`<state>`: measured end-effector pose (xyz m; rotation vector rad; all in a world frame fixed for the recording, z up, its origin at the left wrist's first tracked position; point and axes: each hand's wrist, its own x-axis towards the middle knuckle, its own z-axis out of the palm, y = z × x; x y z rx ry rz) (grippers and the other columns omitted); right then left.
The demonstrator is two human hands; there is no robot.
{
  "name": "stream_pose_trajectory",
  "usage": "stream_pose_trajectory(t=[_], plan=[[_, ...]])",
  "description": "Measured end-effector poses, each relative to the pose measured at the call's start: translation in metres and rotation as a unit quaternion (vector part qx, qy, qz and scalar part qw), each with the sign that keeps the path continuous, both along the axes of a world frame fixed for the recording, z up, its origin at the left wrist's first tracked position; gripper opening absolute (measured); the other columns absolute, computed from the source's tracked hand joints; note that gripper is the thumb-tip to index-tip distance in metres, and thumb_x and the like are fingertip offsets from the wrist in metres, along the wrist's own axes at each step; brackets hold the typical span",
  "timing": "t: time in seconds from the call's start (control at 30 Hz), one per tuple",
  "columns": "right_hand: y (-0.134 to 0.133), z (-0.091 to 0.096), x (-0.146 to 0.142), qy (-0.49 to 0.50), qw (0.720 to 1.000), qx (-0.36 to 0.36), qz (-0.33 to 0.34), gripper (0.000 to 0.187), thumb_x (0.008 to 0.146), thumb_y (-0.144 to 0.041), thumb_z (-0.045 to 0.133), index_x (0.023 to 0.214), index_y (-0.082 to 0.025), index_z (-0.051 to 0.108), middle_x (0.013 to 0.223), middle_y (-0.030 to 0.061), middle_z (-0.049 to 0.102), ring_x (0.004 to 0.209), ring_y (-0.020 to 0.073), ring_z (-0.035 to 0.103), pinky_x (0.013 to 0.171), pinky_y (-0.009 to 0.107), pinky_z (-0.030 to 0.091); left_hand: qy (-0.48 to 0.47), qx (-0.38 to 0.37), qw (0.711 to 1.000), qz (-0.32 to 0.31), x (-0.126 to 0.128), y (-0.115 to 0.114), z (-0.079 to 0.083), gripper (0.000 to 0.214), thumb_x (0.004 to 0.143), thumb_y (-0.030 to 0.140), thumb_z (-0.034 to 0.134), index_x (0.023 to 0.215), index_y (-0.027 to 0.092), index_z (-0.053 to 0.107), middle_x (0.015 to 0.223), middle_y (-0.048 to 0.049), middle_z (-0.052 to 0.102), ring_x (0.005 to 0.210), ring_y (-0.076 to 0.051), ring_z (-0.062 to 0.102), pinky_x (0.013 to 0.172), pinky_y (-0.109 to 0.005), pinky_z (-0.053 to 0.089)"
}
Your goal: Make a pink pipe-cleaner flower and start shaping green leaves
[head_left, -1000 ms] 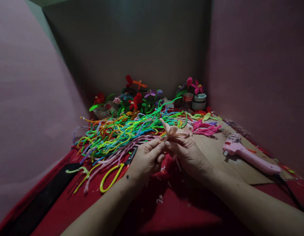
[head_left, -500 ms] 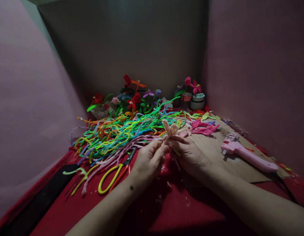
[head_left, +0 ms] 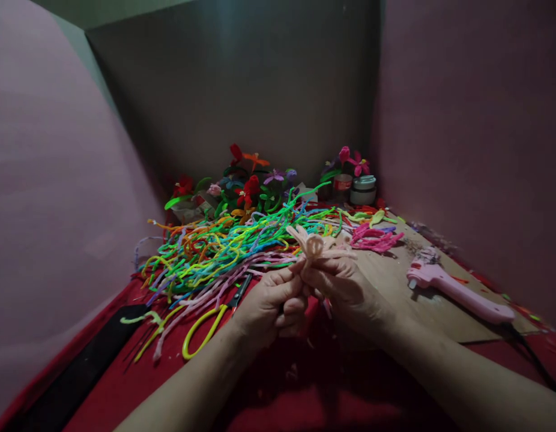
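Both hands meet at the middle of the red table (head_left: pixel 125 384). My left hand (head_left: pixel 269 303) and my right hand (head_left: pixel 345 291) are each closed on the base of a pale pink pipe-cleaner flower (head_left: pixel 314 245), whose looped petals stick up above my fingertips. Just behind the flower lies a big tangle of coloured pipe cleaners (head_left: pixel 224 246). Yellow-handled scissors (head_left: pixel 210 324) lie on the cloth beside my left hand.
A pink glue gun (head_left: pixel 453 291) rests on a cardboard sheet (head_left: pixel 408 288) at the right, its cord trailing off. Finished pipe-cleaner flowers (head_left: pixel 246 183) and small jars (head_left: pixel 362 189) stand at the back. Pink panels wall in both sides.
My hands have drawn closer together around the flower's base, and the petals have turned and spread slightly. The view shifted a little.
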<state>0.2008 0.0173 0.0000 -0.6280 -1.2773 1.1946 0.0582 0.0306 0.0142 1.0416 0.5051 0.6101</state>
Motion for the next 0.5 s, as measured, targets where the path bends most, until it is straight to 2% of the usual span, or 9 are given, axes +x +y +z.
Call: stream_pose_trajectory(t=[0.07,0.13,0.17,0.23,0.27,0.3,0.37,0.43,0.5], plan=[[-0.003,0.004,0.000,0.003,1.000,0.008,-0.014,0.021,0.078,-0.035,0.058,0.065,-0.019,0.063,0.065,0.0008,0.048,0.060,0.0121,0.040,0.055,0.027,0.033,0.032,0.050,0.998,0.011,0.001,0.000,0.001,0.017,0.082,0.034,0.050,0.086,0.019,0.055,0.045,0.0088,0.035,0.031,-0.003,0.019,0.031,-0.016,0.022],[-0.004,0.007,0.000,0.013,0.999,0.005,-0.031,0.018,0.078,-0.034,0.058,0.069,-0.020,0.064,0.069,0.0016,0.051,0.064,0.0136,0.044,0.059,0.028,0.037,0.102,0.158,0.980,0.067,0.002,0.001,0.006,0.021,0.083,0.034,0.049,0.079,0.016,0.058,0.052,0.0041,0.046,0.040,-0.005,0.038,0.041,-0.017,0.034],[-0.005,0.009,0.000,0.015,0.999,0.005,-0.044,0.017,0.078,-0.033,0.058,0.069,-0.020,0.064,0.069,0.0014,0.052,0.066,0.0140,0.045,0.060,0.028,0.038,0.138,0.221,0.959,0.112,0.002,0.002,0.009,0.021,0.083,0.033,0.050,0.078,0.015,0.059,0.060,0.0011,0.052,0.051,-0.007,0.048,0.051,-0.019,0.039],[-0.005,0.013,-0.001,0.010,0.997,0.013,-0.075,0.011,0.076,-0.030,0.061,0.071,-0.022,0.065,0.071,0.0010,0.055,0.070,0.0148,0.047,0.064,0.029,0.039,0.186,0.315,0.904,0.222,0.000,0.004,0.017,0.018,0.080,0.032,0.055,0.081,0.015,0.061,0.077,-0.0022,0.058,0.075,-0.011,0.053,0.069,-0.020,0.041],[-0.005,0.014,-0.001,0.003,0.995,0.023,-0.092,0.008,0.076,-0.028,0.061,0.073,-0.023,0.066,0.074,0.0012,0.056,0.073,0.0153,0.048,0.067,0.029,0.040,0.191,0.335,0.882,0.272,-0.002,0.005,0.021,0.018,0.078,0.032,0.057,0.081,0.015,0.061,0.079,-0.0019,0.058,0.078,-0.012,0.052,0.072,-0.021,0.040],[-0.005,0.016,-0.001,-0.007,0.993,0.039,-0.112,0.008,0.077,-0.027,0.060,0.076,-0.024,0.067,0.078,0.0017,0.058,0.076,0.0160,0.050,0.069,0.030,0.040,0.185,0.338,0.872,0.303,-0.005,0.005,0.024,0.019,0.078,0.034,0.057,0.079,0.015,0.060,0.077,-0.0011,0.058,0.075,-0.012,0.051,0.071,-0.021,0.039],[-0.004,0.017,0.000,-0.046,0.979,0.100,-0.169,0.011,0.079,-0.023,0.056,0.078,-0.025,0.068,0.081,0.0030,0.059,0.081,0.0172,0.051,0.073,0.032,0.040,0.141,0.304,0.895,0.295,-0.010,0.005,0.031,0.028,0.079,0.042,0.053,0.073,0.015,0.057,0.063,0.0008,0.053,0.061,-0.011,0.048,0.061,-0.022,0.038],[-0.004,0.017,0.001,-0.113,0.945,0.194,-0.236,0.015,0.080,-0.020,0.055,0.074,-0.024,0.068,0.078,0.0035,0.059,0.081,0.0179,0.051,0.073,0.034,0.039,0.088,0.259,0.937,0.220,-0.014,0.002,0.037,0.042,0.079,0.053,0.045,0.067,0.015,0.056,0.054,0.0012,0.048,0.051,-0.010,0.044,0.052,-0.023,0.035],[-0.004,0.016,0.002,-0.184,0.900,0.278,-0.282,0.016,0.079,-0.016,0.055,0.074,-0.024,0.068,0.076,0.0033,0.060,0.080,0.0185,0.051,0.073,0.036,0.038,0.073,0.243,0.955,0.150,-0.014,-0.004,0.043,0.051,0.079,0.059,0.039,0.060,0.014,0.055,0.050,-0.0001,0.047,0.046,-0.010,0.042,0.048,-0.024,0.033]])
